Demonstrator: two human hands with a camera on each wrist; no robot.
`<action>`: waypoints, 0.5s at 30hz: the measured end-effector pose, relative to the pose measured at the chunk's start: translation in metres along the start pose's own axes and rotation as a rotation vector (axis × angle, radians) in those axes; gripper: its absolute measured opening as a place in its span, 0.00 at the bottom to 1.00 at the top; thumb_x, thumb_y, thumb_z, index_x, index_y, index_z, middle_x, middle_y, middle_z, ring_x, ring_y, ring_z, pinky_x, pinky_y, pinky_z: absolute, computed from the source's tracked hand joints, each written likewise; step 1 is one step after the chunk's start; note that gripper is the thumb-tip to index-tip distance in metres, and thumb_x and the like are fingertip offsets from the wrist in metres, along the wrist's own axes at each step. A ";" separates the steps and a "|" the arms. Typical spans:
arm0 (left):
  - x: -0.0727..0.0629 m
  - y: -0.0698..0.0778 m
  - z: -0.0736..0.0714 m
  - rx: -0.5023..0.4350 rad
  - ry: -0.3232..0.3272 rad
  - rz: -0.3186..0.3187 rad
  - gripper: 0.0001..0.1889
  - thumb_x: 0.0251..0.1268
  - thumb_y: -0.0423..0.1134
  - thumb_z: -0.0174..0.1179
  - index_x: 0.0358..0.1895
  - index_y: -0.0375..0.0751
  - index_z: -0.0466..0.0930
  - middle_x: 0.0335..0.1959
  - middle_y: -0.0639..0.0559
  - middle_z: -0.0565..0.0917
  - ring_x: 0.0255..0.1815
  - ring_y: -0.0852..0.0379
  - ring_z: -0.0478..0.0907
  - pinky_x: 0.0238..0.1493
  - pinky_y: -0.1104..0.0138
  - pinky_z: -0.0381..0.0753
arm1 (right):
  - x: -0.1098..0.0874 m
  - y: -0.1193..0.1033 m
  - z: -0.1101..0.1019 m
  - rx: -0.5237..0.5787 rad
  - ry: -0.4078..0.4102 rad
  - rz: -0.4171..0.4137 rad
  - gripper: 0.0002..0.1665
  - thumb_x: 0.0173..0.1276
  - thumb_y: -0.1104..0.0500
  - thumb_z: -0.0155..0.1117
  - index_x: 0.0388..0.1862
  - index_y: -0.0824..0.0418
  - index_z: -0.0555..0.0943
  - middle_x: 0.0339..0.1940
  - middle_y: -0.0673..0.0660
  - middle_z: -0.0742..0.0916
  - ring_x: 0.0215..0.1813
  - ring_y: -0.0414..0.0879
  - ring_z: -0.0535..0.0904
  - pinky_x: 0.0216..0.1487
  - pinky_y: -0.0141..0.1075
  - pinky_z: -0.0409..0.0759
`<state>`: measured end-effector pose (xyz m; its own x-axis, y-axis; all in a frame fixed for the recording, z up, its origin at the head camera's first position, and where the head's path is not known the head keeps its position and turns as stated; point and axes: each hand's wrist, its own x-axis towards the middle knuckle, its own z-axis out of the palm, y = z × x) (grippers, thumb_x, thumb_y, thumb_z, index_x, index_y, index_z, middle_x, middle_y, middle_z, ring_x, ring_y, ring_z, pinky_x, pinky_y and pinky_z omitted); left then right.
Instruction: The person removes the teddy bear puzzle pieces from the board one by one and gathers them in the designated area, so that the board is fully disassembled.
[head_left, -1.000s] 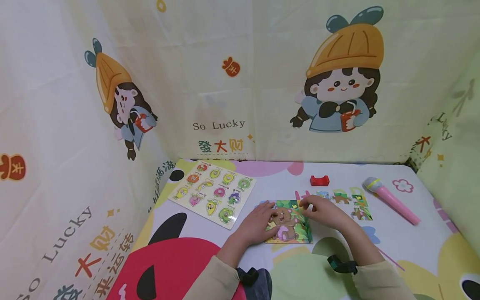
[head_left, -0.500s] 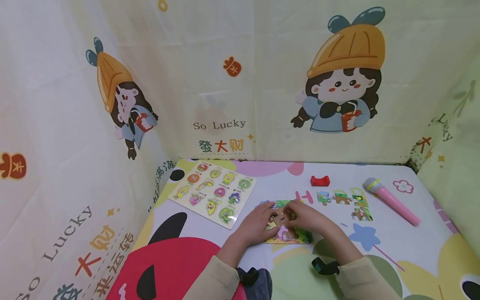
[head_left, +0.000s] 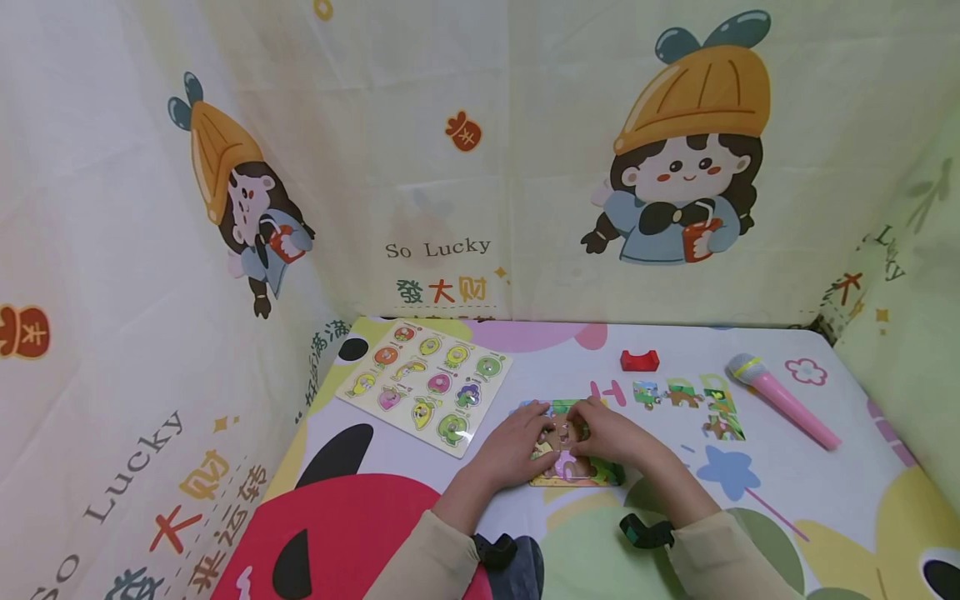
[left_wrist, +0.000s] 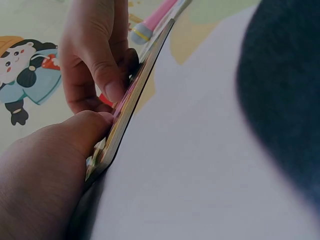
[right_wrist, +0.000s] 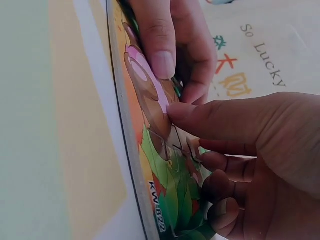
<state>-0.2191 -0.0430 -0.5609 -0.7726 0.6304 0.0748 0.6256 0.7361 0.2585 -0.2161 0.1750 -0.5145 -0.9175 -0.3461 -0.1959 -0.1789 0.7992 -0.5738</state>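
Note:
A jigsaw puzzle (head_left: pixel 609 467) with a brown bear on green leaves lies in its flat tray on the table. My left hand (head_left: pixel 516 450) rests over its left side, fingers extended across the picture and thumb near the bear's pink belly. My right hand (head_left: pixel 611 433) reaches in from the right, fingers bent over the bear. Close up in the right wrist view, the right thumb (right_wrist: pixel 225 122) comes down at the pink belly, pinching toward the index finger at a puzzle piece (right_wrist: pixel 172 145); part of that piece is hidden. The other right fingers curl beside the board.
Several loose puzzle pieces (head_left: pixel 684 395) lie right of the board. A pink toy microphone (head_left: pixel 795 410) is farther right, and a small red block (head_left: pixel 639 361) sits behind. At the left is a fruit-picture board (head_left: pixel 427 387). Printed cloth walls surround the table.
My right hand has moved left from the puzzle's upper right corner to the bear's middle, then stayed there. My left hand has kept its place.

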 end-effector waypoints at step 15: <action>0.001 -0.001 0.002 -0.023 0.003 -0.010 0.31 0.71 0.64 0.49 0.70 0.54 0.67 0.79 0.58 0.58 0.81 0.55 0.52 0.79 0.59 0.58 | 0.005 0.002 0.001 0.030 -0.028 0.019 0.30 0.54 0.55 0.79 0.53 0.58 0.73 0.41 0.51 0.78 0.41 0.44 0.74 0.45 0.39 0.80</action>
<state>-0.2201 -0.0426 -0.5627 -0.7793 0.6221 0.0748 0.6151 0.7367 0.2810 -0.2207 0.1746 -0.5175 -0.9103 -0.3451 -0.2288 -0.1507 0.7907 -0.5933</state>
